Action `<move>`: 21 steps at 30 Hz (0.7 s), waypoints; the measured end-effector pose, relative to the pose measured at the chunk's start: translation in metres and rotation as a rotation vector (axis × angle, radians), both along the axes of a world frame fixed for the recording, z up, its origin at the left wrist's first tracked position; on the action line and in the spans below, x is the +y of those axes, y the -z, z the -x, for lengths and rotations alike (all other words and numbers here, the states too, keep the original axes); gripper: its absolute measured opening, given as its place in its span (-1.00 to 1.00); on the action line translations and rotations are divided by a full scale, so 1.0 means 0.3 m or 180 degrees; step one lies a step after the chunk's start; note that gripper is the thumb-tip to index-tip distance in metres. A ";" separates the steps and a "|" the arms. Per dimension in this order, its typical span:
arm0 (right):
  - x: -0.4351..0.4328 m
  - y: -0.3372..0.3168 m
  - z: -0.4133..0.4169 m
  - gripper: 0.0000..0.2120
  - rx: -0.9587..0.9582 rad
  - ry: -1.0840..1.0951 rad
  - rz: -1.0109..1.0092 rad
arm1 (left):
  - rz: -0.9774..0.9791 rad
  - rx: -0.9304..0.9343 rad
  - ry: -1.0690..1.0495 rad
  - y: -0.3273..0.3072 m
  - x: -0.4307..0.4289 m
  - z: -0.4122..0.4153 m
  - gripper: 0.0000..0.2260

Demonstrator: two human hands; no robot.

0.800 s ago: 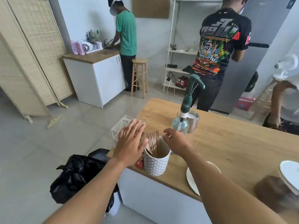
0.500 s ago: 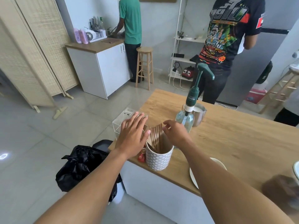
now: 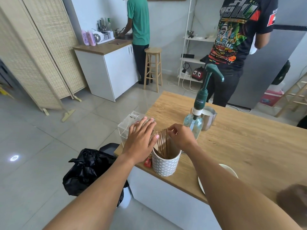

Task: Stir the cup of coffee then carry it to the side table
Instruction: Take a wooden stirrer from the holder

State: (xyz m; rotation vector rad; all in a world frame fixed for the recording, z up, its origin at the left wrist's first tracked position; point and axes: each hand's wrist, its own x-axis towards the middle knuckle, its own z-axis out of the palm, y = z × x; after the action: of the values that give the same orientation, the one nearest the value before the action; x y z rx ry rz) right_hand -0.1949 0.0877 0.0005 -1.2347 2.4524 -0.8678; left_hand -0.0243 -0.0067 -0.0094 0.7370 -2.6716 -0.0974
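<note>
Wooden counter [image 3: 232,146], head view: patterned cup [image 3: 166,165] stands between the hands, stir sticks [image 3: 162,143] on end inside it — long axes near vertical, tops fanned toward the left hand [image 3: 141,140], which is flat with straight fingers. Right hand [image 3: 181,138] pinches the stick tops.

Wooden stir sticks [image 3: 162,141] stand fanned in a patterned cup [image 3: 165,165].
</note>
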 end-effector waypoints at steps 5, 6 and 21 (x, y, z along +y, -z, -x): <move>-0.004 0.010 -0.017 -0.86 -0.0056 0.0035 0.0020 | 0.0031 -0.0069 -0.0011 0.009 0.002 -0.010 -0.45; -0.006 0.012 -0.018 -0.86 -0.0079 0.0049 0.0035 | 0.0028 -0.0074 -0.0011 0.008 0.001 -0.013 -0.45; 0.139 -0.124 0.002 -0.84 -0.0349 0.0531 0.0720 | -0.0001 -0.0046 0.0276 -0.071 0.040 -0.009 -0.49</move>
State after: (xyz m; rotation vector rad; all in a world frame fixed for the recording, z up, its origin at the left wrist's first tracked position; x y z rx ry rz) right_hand -0.1954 0.1293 0.0376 -1.0289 2.4477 -1.2534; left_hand -0.0216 0.0054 0.0120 0.6242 -2.7173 -0.1152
